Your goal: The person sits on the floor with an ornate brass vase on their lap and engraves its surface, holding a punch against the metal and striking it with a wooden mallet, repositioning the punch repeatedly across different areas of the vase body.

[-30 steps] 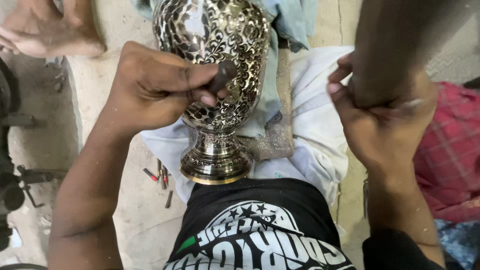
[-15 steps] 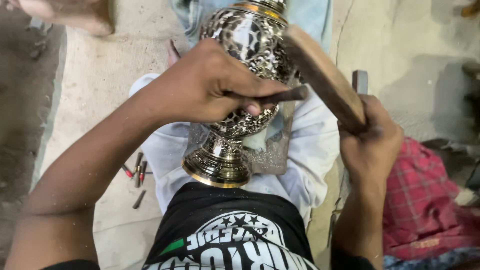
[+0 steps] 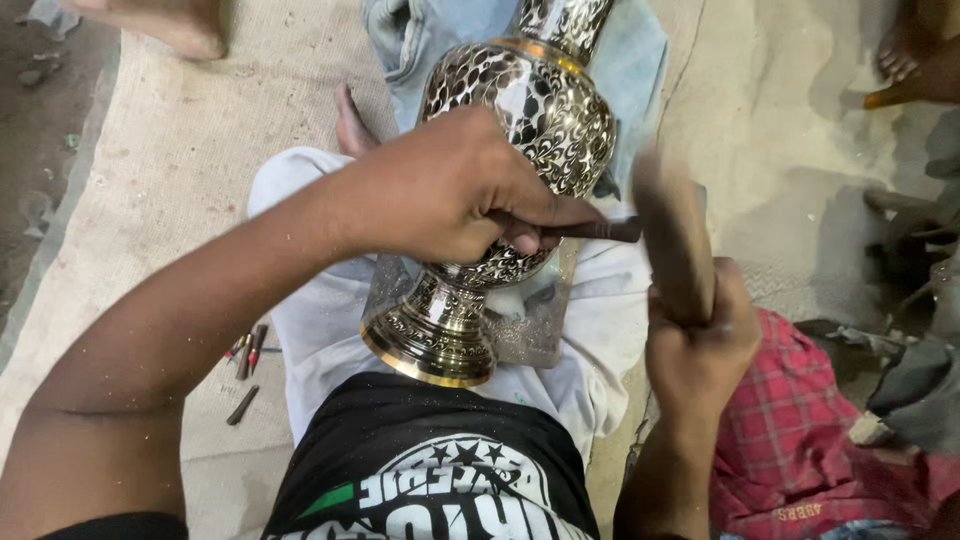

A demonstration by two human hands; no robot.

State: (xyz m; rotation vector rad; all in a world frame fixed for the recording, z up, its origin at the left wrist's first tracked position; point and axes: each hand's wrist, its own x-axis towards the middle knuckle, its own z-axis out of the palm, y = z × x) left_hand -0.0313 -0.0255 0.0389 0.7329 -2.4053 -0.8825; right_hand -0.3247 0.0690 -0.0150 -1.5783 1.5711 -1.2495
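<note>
Hands worked an engraved, patterned brass vase (image 3: 500,190) lying steadied across the lap: left hand (image 3: 450,190) clamped a dark metal chisel (image 3: 590,230) against it, right hand (image 3: 700,345) gripped a wooden mallet (image 3: 675,235).

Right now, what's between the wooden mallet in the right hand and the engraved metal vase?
In the head view, the dark chisel held by the left hand lies between the mallet and the vase.

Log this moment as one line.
left hand: holds punch tool against metal vase | right hand: grips wooden mallet, raised | vase lies across lap
</note>
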